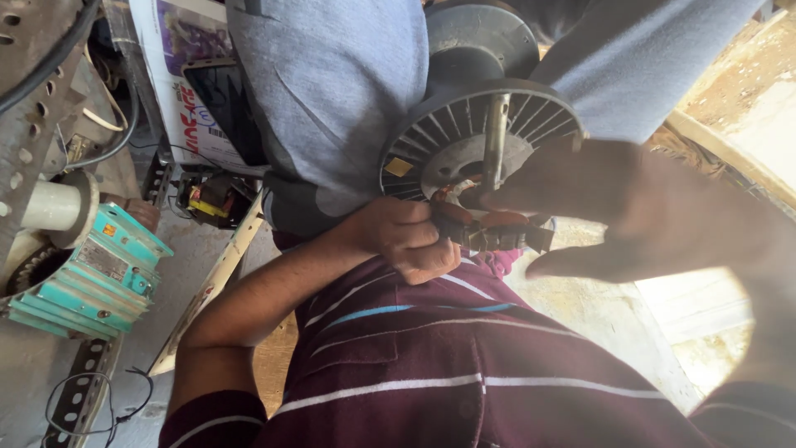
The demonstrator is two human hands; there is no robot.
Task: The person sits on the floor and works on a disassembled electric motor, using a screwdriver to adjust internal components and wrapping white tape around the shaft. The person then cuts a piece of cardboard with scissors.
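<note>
I look down at my lap, over a maroon striped shirt (464, 365) and grey trousers (332, 108). A round metal motor part with radial fins (452, 137) and a steel shaft (495, 137) rests between my knees. My left hand (406, 239) is closed around a dark tool-like piece (497, 239) just below the finned part. My right hand (655, 216) is close to the camera and blurred. Its forefinger and thumb are spread around the other end of the dark piece, beside the base of the shaft. What the piece bites on is hidden.
At the left lie a teal motor casing (95, 278), a white cylinder (50, 206), a perforated metal strip (83, 386) and loose wires (99, 149). A printed carton (178, 91), a small yellow-and-black coil unit (209, 199) and a pale wooden slat (217, 278) sit near my knee.
</note>
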